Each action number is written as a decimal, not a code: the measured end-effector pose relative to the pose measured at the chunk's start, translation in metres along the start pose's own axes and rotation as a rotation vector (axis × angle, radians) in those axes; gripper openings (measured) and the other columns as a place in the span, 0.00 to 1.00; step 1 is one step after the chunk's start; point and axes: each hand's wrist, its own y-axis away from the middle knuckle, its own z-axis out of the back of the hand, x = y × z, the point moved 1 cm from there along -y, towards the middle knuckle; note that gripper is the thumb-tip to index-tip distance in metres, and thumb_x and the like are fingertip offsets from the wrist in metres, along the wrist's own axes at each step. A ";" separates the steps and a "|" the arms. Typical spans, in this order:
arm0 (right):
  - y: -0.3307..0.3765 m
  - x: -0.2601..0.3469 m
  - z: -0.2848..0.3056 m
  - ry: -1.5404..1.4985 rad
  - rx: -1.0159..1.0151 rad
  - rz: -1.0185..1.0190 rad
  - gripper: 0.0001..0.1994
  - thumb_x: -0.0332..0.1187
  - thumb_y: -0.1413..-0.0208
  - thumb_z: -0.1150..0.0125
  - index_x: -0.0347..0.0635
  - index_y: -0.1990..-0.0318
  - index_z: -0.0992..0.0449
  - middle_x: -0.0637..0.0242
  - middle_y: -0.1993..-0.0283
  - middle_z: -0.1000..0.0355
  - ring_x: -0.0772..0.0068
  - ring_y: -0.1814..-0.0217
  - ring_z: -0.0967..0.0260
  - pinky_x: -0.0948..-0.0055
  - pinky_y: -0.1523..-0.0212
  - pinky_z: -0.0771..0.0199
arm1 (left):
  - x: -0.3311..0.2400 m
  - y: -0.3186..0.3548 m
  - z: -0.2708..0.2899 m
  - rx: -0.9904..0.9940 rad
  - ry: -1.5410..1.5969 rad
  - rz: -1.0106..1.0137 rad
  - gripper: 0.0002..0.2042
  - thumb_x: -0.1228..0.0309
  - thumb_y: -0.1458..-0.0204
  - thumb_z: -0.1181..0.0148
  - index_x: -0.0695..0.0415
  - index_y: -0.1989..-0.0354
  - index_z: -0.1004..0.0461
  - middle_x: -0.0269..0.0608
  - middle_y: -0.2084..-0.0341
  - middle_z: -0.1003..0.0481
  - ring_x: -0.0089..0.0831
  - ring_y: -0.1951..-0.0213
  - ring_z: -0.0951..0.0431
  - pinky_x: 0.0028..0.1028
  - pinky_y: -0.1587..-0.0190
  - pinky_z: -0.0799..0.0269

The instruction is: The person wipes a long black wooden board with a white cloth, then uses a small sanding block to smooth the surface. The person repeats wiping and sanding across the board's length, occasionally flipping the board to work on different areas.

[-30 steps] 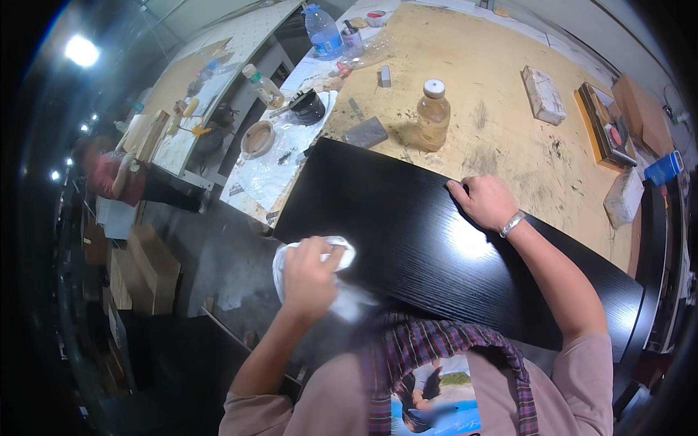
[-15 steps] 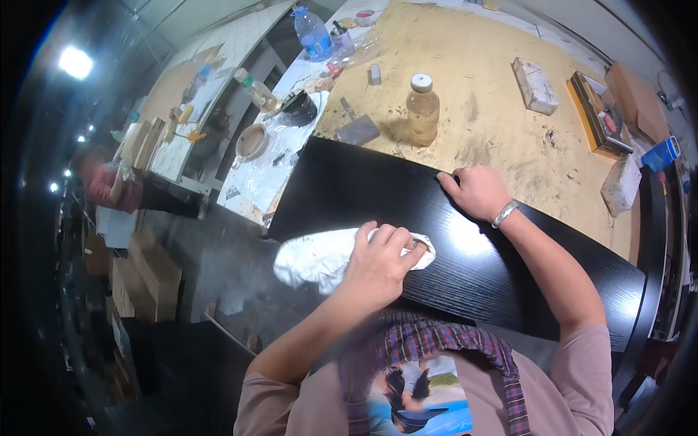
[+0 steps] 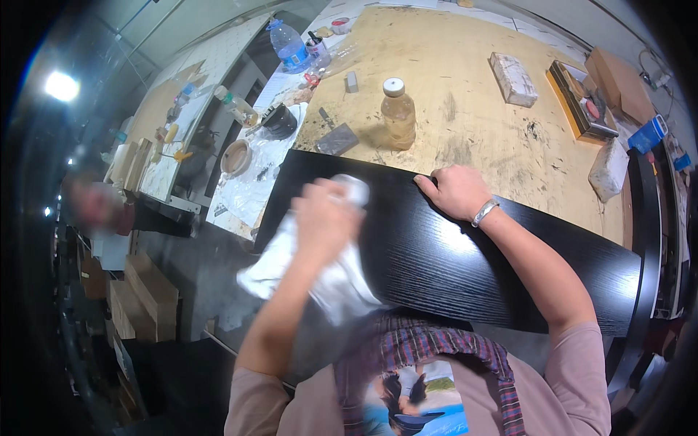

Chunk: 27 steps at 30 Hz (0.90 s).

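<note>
A black wood-grained board (image 3: 429, 254) lies slantwise in front of me, overlapping the near side of a stained plywood top. My left hand (image 3: 327, 214), smeared by motion, grips a white cloth (image 3: 338, 280) on the board's left end. One part of the cloth is bunched beyond the fingers; the rest trails down over the near edge. At the board's far edge, my right hand (image 3: 459, 191) holds on with curled fingers, partly hidden, and the thumb on the top face. A silver bracelet (image 3: 485, 212) circles that wrist.
Beyond the board stand a capped bottle of yellowish liquid (image 3: 398, 120) and a grey block (image 3: 337, 139). Leftward are a black tub (image 3: 279, 122), a round dish (image 3: 235, 158) and a large water bottle (image 3: 289, 49). A wrapped block (image 3: 513, 78) and an open box (image 3: 580, 102) lie right. Another person (image 3: 102, 207) stands far left.
My left hand has moved away from me and slightly left, dragging the cloth from the board's near edge toward its far left part. My right hand keeps its place on the far edge.
</note>
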 end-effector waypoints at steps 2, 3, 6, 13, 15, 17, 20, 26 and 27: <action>0.001 0.004 0.000 -0.007 0.002 0.004 0.29 0.54 0.35 0.51 0.38 0.75 0.18 0.46 0.76 0.25 0.42 0.71 0.25 0.50 0.64 0.25 | 0.051 -0.011 0.005 0.009 -0.170 0.171 0.11 0.65 0.44 0.39 0.59 0.59 0.20 0.41 0.55 0.30 0.41 0.53 0.32 0.43 0.53 0.36; 0.001 0.004 0.000 -0.005 0.002 0.007 0.29 0.54 0.34 0.52 0.38 0.76 0.18 0.46 0.76 0.25 0.42 0.71 0.25 0.50 0.64 0.25 | 0.045 -0.018 -0.001 -0.004 -0.203 0.160 0.14 0.64 0.44 0.38 0.59 0.54 0.21 0.43 0.55 0.31 0.43 0.52 0.32 0.43 0.53 0.36; -0.003 -0.004 -0.005 -0.038 0.009 -0.012 0.29 0.53 0.35 0.53 0.37 0.76 0.18 0.45 0.75 0.24 0.41 0.69 0.25 0.50 0.63 0.24 | -0.058 -0.027 -0.025 0.002 0.050 -0.169 0.14 0.63 0.46 0.36 0.59 0.57 0.21 0.45 0.55 0.29 0.44 0.53 0.31 0.44 0.52 0.35; -0.004 -0.009 0.000 -0.167 0.023 -0.090 0.29 0.49 0.33 0.55 0.32 0.75 0.21 0.40 0.73 0.26 0.36 0.65 0.26 0.45 0.57 0.28 | 0.031 -0.044 -0.010 -0.081 -0.160 0.081 0.09 0.68 0.46 0.37 0.58 0.59 0.22 0.43 0.57 0.28 0.44 0.56 0.30 0.45 0.56 0.35; -0.006 -0.008 0.001 -0.172 0.029 -0.105 0.29 0.47 0.34 0.56 0.31 0.76 0.21 0.38 0.72 0.25 0.36 0.64 0.25 0.45 0.56 0.26 | 0.004 -0.033 -0.019 -0.126 -0.120 -0.040 0.11 0.69 0.46 0.39 0.58 0.56 0.24 0.45 0.57 0.28 0.45 0.57 0.30 0.45 0.57 0.35; -0.007 -0.007 -0.007 -0.172 0.007 -0.066 0.28 0.46 0.35 0.56 0.31 0.76 0.21 0.39 0.72 0.25 0.36 0.64 0.25 0.45 0.56 0.26 | -0.066 -0.004 -0.020 -0.038 0.106 -0.243 0.10 0.70 0.46 0.41 0.61 0.58 0.24 0.47 0.58 0.27 0.47 0.56 0.29 0.45 0.58 0.34; -0.007 -0.012 -0.011 -0.160 -0.026 -0.038 0.27 0.45 0.35 0.55 0.31 0.76 0.21 0.39 0.72 0.25 0.35 0.65 0.25 0.46 0.56 0.26 | -0.115 0.058 0.003 0.187 0.348 -0.449 0.14 0.75 0.55 0.38 0.55 0.57 0.21 0.42 0.61 0.24 0.42 0.59 0.25 0.42 0.56 0.32; -0.005 -0.014 -0.010 -0.140 -0.063 -0.017 0.26 0.45 0.34 0.53 0.32 0.76 0.21 0.40 0.74 0.26 0.36 0.67 0.26 0.46 0.58 0.26 | -0.020 0.073 0.039 0.037 0.145 -0.215 0.13 0.81 0.58 0.41 0.60 0.60 0.22 0.43 0.64 0.26 0.44 0.60 0.25 0.40 0.58 0.33; -0.007 -0.012 -0.011 -0.135 -0.061 -0.006 0.26 0.45 0.34 0.53 0.32 0.77 0.21 0.41 0.74 0.26 0.36 0.67 0.26 0.46 0.58 0.26 | -0.038 0.069 0.028 0.008 0.181 -0.274 0.14 0.81 0.58 0.41 0.59 0.60 0.22 0.43 0.64 0.26 0.44 0.59 0.25 0.40 0.58 0.33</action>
